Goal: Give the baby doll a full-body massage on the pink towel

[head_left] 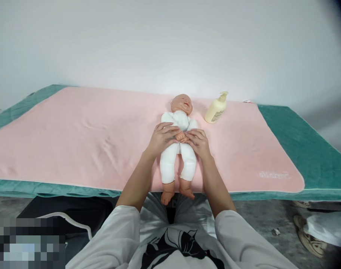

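Note:
A baby doll (182, 120) in a white cloth suit lies on its back on a pink mat (103, 130). Its head points toward the wall and its bare feet hang over the near edge. My left hand (162, 138) wraps round the doll's arm on the left, fingers reaching to its wrist. On the other side, my right hand (199, 142) grips the doll's other arm near the wrist. The doll's small hands (182, 137) meet over its belly, between my fingertips. Parts of its sleeves are hidden under my hands.
A pale yellow pump bottle (215, 110) stands on the mat, right of the doll's head. Beneath the mat is a green padded table cover (305, 149), against a white wall (159, 45). On the floor at right are shoes (310, 239) and a white bag (329, 228).

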Action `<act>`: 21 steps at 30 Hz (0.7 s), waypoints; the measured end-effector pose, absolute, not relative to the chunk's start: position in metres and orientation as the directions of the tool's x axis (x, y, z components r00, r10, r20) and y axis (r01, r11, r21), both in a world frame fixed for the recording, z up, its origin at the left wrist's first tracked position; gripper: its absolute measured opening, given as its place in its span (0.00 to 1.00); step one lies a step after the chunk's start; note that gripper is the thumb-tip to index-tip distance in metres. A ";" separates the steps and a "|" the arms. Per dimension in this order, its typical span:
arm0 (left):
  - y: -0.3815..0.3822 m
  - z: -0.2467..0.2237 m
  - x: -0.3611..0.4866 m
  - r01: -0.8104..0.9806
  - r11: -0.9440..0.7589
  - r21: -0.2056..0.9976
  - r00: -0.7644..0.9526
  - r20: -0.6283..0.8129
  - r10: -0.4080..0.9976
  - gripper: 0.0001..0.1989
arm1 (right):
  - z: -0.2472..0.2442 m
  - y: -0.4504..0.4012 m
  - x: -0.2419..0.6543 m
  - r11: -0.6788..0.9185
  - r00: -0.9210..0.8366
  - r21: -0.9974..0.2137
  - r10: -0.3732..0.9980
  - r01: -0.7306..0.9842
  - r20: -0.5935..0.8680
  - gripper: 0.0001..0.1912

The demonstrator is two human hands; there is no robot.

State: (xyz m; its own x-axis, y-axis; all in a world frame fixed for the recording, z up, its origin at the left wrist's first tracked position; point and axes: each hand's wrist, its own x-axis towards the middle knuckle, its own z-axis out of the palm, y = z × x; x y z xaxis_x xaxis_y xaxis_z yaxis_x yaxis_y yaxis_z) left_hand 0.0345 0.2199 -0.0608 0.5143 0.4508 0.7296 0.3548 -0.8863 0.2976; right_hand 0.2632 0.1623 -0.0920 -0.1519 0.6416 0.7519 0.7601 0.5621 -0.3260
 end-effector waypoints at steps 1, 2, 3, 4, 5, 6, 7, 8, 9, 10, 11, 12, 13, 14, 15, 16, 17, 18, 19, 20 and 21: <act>0.220 -0.061 0.035 0.354 -0.887 0.296 0.517 0.728 0.449 0.17 | -0.092 0.162 0.263 0.557 -0.153 -0.328 0.648 0.763 0.746 0.13; 0.219 -0.060 0.035 0.350 -0.890 0.292 0.519 0.731 0.444 0.16 | -0.092 0.163 0.263 0.551 -0.153 -0.328 0.654 0.767 0.741 0.12; 0.219 -0.060 0.035 0.348 -0.893 0.287 0.520 0.733 0.438 0.15 | -0.092 0.163 0.263 0.545 -0.151 -0.329 0.659 0.771 0.737 0.12; 0.219 -0.060 0.035 0.348 -0.894 0.283 0.520 0.735 0.435 0.15 | -0.093 0.163 0.263 0.541 -0.150 -0.329 0.661 0.774 0.735 0.12; 0.219 -0.060 0.035 0.349 -0.894 0.280 0.518 0.737 0.433 0.14 | -0.093 0.163 0.263 0.537 -0.147 -0.330 0.663 0.776 0.734 0.12; 0.218 -0.060 0.035 0.348 -0.895 0.279 0.516 0.740 0.431 0.14 | -0.093 0.163 0.262 0.534 -0.144 -0.331 0.665 0.778 0.733 0.12; 0.218 -0.060 0.035 0.344 -0.897 0.278 0.512 0.745 0.428 0.14 | -0.092 0.163 0.262 0.530 -0.142 -0.335 0.670 0.779 0.729 0.12; 0.218 -0.061 0.035 0.337 -0.899 0.280 0.507 0.750 0.424 0.15 | -0.092 0.162 0.262 0.525 -0.140 -0.339 0.675 0.781 0.725 0.12; 0.218 -0.062 0.035 0.330 -0.900 0.284 0.501 0.756 0.422 0.15 | -0.092 0.162 0.262 0.521 -0.137 -0.343 0.679 0.781 0.721 0.12; 0.218 -0.062 0.036 0.323 -0.902 0.288 0.494 0.761 0.420 0.16 | -0.092 0.162 0.262 0.518 -0.133 -0.347 0.683 0.782 0.719 0.13; 0.218 -0.063 0.036 0.317 -0.903 0.289 0.486 0.768 0.417 0.17 | -0.092 0.162 0.262 0.515 -0.129 -0.350 0.684 0.783 0.718 0.13; 0.218 -0.064 0.036 0.313 -0.906 0.286 0.474 0.779 0.410 0.18 | -0.092 0.162 0.262 0.512 -0.124 -0.350 0.682 0.784 0.721 0.14; 0.218 -0.064 0.036 0.309 -0.910 0.277 0.458 0.795 0.398 0.18 | -0.093 0.162 0.262 0.510 -0.116 -0.349 0.677 0.786 0.727 0.14; 0.219 -0.064 0.037 0.307 -0.914 0.265 0.438 0.813 0.383 0.18 | -0.093 0.162 0.262 0.508 -0.104 -0.348 0.667 0.788 0.738 0.15; 0.219 -0.065 0.037 0.306 -0.917 0.255 0.412 0.833 0.369 0.18 | -0.094 0.162 0.263 0.506 -0.085 -0.348 0.651 0.789 0.754 0.15; 0.219 -0.065 0.037 0.307 -0.918 0.251 0.381 0.851 0.361 0.18 | -0.095 0.162 0.263 0.501 -0.055 -0.351 0.630 0.791 0.774 0.16; 0.220 -0.065 0.036 0.314 -0.913 0.260 0.344 0.865 0.365 0.18 | -0.096 0.162 0.263 0.489 -0.012 -0.361 0.607 0.794 0.795 0.16; 0.220 -0.065 0.036 0.326 -0.903 0.281 0.298 0.875 0.380 0.18 | -0.097 0.161 0.263 0.470 0.046 -0.381 0.581 0.796 0.813 0.16; 0.221 -0.065 0.034 0.338 -0.887 0.316 0.244 0.880 0.407 0.19 | -0.097 0.161 0.264 0.446 0.114 -0.411 0.556 0.795 0.823 0.17; 0.221 -0.065 0.033 0.348 -0.865 0.361 0.181 0.880 0.440 0.19 | -0.098 0.161 0.264 0.415 0.194 -0.455 0.534 0.788 0.823 0.18; 0.221 -0.065 0.031 0.356 -0.837 0.415 0.110 0.871 0.479 0.19 | -0.098 0.160 0.264 0.382 0.279 -0.508 0.514 0.772 0.811 0.19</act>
